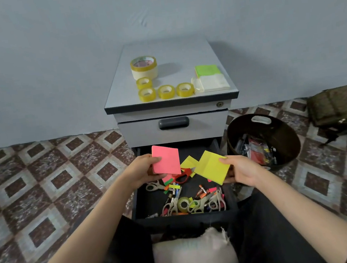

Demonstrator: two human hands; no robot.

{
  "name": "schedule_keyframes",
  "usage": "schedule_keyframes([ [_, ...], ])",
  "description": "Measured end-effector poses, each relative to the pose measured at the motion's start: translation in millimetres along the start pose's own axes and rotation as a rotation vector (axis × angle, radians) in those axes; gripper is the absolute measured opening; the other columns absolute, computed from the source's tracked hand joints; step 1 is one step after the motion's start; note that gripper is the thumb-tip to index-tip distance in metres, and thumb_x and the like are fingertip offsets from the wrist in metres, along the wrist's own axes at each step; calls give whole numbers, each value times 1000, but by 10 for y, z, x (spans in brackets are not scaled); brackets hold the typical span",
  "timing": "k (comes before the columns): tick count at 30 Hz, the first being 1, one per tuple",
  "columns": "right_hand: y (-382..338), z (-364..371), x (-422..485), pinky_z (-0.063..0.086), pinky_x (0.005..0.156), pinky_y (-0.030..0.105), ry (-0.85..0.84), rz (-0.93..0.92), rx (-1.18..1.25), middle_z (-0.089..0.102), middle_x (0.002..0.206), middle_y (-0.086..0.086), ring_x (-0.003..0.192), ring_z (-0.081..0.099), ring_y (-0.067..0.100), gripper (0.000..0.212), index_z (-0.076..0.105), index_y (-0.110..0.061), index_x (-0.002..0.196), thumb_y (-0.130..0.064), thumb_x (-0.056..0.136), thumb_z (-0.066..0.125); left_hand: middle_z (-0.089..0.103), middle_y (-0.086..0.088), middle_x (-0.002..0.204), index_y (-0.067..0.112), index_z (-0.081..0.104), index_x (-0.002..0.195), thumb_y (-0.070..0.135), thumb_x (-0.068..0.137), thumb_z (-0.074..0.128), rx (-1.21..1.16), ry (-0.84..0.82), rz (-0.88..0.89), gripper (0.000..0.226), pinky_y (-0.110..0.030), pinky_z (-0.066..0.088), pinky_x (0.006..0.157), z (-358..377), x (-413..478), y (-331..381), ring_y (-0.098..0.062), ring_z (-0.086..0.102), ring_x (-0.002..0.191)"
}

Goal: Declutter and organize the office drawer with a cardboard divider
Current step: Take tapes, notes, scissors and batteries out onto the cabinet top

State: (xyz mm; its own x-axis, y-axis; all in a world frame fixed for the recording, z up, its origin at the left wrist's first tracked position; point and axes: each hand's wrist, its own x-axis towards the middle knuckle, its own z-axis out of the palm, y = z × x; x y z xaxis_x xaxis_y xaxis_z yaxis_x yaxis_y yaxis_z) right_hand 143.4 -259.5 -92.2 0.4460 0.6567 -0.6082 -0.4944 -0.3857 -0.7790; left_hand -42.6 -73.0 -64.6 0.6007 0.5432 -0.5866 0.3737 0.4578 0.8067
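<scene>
The dark bottom drawer [140, 200] of a small grey cabinet is pulled open towards me. Above its back half, my left hand [142, 170] holds a pink pad of sticky notes [166, 160]. A yellow pad of sticky notes [211, 167] is gripped by my right hand [243, 170], tilted over the drawer's right side. Inside the drawer lie red scissors [182, 176], several grey scissors [173, 205], a small roll of tape [184, 204], loose yellow notes [189, 162] and small coloured scraps. No cardboard divider is in view.
On the cabinet top [121, 83] stand a large tape roll [144, 67], several small yellow tape rolls [165, 91] and a stack of green and white notes [209, 77]. A black bin [262, 141] with rubbish stands to the right, with a dark bag [338, 104] beyond it. A pale cushion [195, 254] lies between my knees.
</scene>
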Motion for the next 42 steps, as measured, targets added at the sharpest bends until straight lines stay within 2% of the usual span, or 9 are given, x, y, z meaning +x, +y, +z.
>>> schedule_keyframes([
  [6,-36,-86,-68,51,45,28,51,6,51,61,85,10,75,59,21,11,55,-9,96,-10,97,44,58,-19,101,1,52,99,0,95,44,-88,-73,5,9,-36,60,59,190,-80,188,-30,60,89],
  [12,-133,-178,-122,55,54,34,45,-15,105,62,86,12,74,61,22,8,56,-6,93,-6,94,48,61,-17,107,-1,55,108,4,94,51,-60,-138,9,16,-27,58,57,283,-87,349,-25,64,90],
  [16,-259,-249,-157,53,64,37,47,-64,130,62,84,12,73,60,23,9,56,-6,88,-2,92,49,66,-7,95,10,59,93,12,89,61,68,-130,23,5,-27,57,65,351,-55,470,-16,64,85],
  [20,-470,-333,-150,55,61,37,74,-117,188,59,85,12,74,59,23,10,57,-6,88,-1,92,49,69,-1,86,16,63,88,16,84,67,90,-71,65,6,-23,50,62,466,16,656,-10,63,78],
  [31,-1233,-572,-55,53,53,35,117,-263,309,56,85,11,72,59,23,8,53,-7,92,-4,94,46,71,1,68,5,56,100,-1,91,53,-28,-127,282,12,-21,57,55,855,278,1573,-9,68,58],
  [36,-1580,-672,3,56,46,31,150,-336,353,55,82,11,68,57,22,10,51,-7,88,-3,95,45,61,-9,85,1,53,107,-4,92,50,15,-53,322,16,-20,56,54,1059,558,1873,-12,67,57],
  [38,-1647,-710,56,56,45,29,154,-343,353,54,83,11,69,56,22,10,51,-7,89,-3,95,44,59,-10,83,0,54,97,-5,93,48,-5,-27,308,9,-21,57,60,1141,717,1968,-11,66,52],
  [40,-1661,-757,117,56,46,30,155,-339,344,54,84,11,69,57,22,10,52,-7,90,-3,95,45,57,-11,81,-2,54,89,-6,93,48,-31,-4,278,9,-27,55,81,1217,872,2058,-16,63,62],
  [42,-1638,-821,187,56,51,34,164,-330,329,55,83,11,69,57,22,11,53,-7,89,-3,95,45,56,-10,80,-6,55,103,-6,93,48,8,29,276,13,-27,54,78,1306,997,2151,-16,60,64],
])
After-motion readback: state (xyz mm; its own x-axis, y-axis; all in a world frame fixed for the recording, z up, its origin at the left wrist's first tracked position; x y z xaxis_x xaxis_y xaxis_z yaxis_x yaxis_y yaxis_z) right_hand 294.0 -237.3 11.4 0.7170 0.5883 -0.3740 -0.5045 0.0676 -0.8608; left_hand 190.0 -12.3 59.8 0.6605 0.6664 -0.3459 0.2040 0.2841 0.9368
